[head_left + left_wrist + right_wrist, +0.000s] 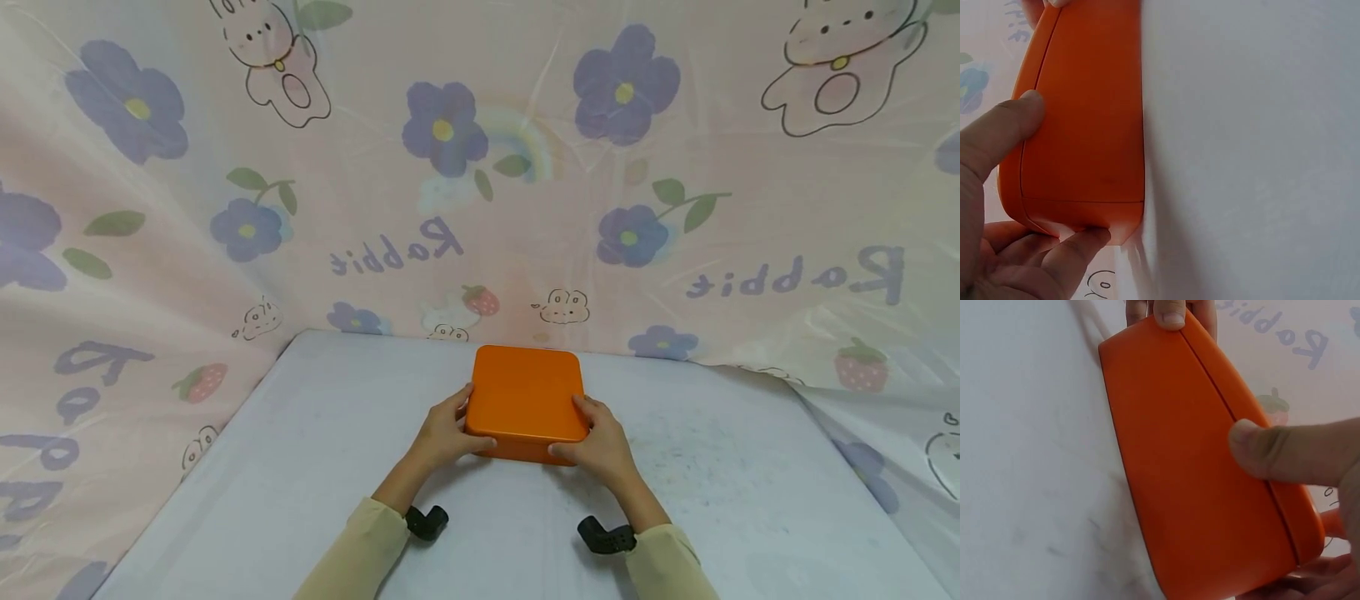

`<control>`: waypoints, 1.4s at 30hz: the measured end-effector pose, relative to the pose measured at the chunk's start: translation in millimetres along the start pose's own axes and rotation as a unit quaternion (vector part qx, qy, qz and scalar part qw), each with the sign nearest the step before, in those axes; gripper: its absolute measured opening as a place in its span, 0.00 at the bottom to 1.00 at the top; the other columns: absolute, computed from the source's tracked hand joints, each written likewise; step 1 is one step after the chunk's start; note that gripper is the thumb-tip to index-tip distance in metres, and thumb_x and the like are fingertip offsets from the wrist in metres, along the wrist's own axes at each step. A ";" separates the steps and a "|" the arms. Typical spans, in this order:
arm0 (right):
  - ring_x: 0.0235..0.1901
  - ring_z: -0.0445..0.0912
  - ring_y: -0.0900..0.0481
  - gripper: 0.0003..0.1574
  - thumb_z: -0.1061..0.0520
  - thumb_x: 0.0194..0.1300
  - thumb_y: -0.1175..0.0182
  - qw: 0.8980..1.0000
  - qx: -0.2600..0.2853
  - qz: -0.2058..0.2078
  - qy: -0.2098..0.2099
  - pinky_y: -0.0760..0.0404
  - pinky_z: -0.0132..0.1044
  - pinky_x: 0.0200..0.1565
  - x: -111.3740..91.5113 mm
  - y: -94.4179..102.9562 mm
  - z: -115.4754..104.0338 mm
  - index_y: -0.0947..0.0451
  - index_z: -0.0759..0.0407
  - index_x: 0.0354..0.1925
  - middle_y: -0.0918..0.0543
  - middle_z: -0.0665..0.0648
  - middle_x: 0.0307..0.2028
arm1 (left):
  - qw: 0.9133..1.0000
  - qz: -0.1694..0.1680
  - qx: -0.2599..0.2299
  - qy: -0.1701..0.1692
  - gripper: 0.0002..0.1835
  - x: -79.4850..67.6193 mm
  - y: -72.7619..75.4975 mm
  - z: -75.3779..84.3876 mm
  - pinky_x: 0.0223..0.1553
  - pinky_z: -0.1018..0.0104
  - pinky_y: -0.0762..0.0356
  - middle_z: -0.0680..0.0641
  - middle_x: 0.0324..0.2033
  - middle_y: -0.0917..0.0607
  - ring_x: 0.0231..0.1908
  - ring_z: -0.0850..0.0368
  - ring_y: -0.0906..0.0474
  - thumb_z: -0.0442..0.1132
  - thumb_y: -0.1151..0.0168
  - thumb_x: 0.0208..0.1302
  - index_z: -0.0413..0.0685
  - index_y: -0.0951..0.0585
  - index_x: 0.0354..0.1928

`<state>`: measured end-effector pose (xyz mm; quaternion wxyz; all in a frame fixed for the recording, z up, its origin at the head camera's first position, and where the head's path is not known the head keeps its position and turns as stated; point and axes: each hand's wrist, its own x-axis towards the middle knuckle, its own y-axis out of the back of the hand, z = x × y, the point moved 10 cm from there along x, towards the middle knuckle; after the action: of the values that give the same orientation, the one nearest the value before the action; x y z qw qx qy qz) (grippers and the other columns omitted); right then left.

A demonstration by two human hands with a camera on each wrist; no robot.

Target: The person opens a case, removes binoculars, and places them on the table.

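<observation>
An orange box [527, 390] with rounded corners, its lid side up, is at the far middle of the white table. A thin seam below the top edge marks off the lid in both wrist views. My left hand [442, 433] grips the box's left side, thumb [1033, 109] on the near face and fingers round the corner. On the opposite side my right hand [602, 443] holds it the same way, its thumb [1250, 440] pressed over the seam. The box's lower edge lies close along the table surface. What is inside stays hidden under the lid.
The white table [337, 467] has faint dark smudges to the right of the box. Behind it and at both sides hangs a pink curtain [525, 208] printed with flowers and rabbits. A black band [427, 523] is on the left wrist, another [606, 536] on the right.
</observation>
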<state>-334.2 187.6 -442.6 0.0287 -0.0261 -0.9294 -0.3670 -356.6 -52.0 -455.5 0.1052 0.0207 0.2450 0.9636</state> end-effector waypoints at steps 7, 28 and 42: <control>0.66 0.64 0.36 0.62 0.49 0.44 0.23 1.000 0.004 -0.009 0.002 0.34 0.59 0.66 0.9 -1.8 2.8 0.41 0.65 0.71 0.39 0.69 0.69 | 1.000 -0.005 -0.006 0.004 0.56 0.9 -2.4 -3.0 0.65 0.51 0.31 0.50 0.73 0.40 0.68 0.45 0.35 0.45 0.21 0.44 0.54 0.43 0.74; 0.69 0.65 0.40 0.59 0.50 0.47 0.24 1.000 0.014 -0.012 0.001 0.37 0.59 0.67 0.8 -0.6 0.4 0.41 0.62 0.71 0.43 0.68 0.71 | 1.000 0.001 -0.020 0.001 0.56 1.3 0.1 -0.2 0.64 0.53 0.30 0.50 0.74 0.41 0.69 0.45 0.35 0.45 0.21 0.43 0.53 0.43 0.74; 0.70 0.66 0.44 0.57 0.54 0.49 0.25 0.999 0.030 -0.019 -0.001 0.39 0.57 0.69 -0.3 -1.3 -0.5 0.41 0.62 0.71 0.46 0.69 0.73 | 1.000 0.003 -0.029 -0.005 0.56 1.5 -0.4 -0.1 0.64 0.53 0.30 0.50 0.74 0.41 0.69 0.45 0.35 0.45 0.20 0.43 0.52 0.43 0.74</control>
<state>-334.0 186.3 -443.1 0.0212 -0.0080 -0.9405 -0.3390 -358.0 -51.4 -455.8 0.1046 0.0234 0.2163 0.9704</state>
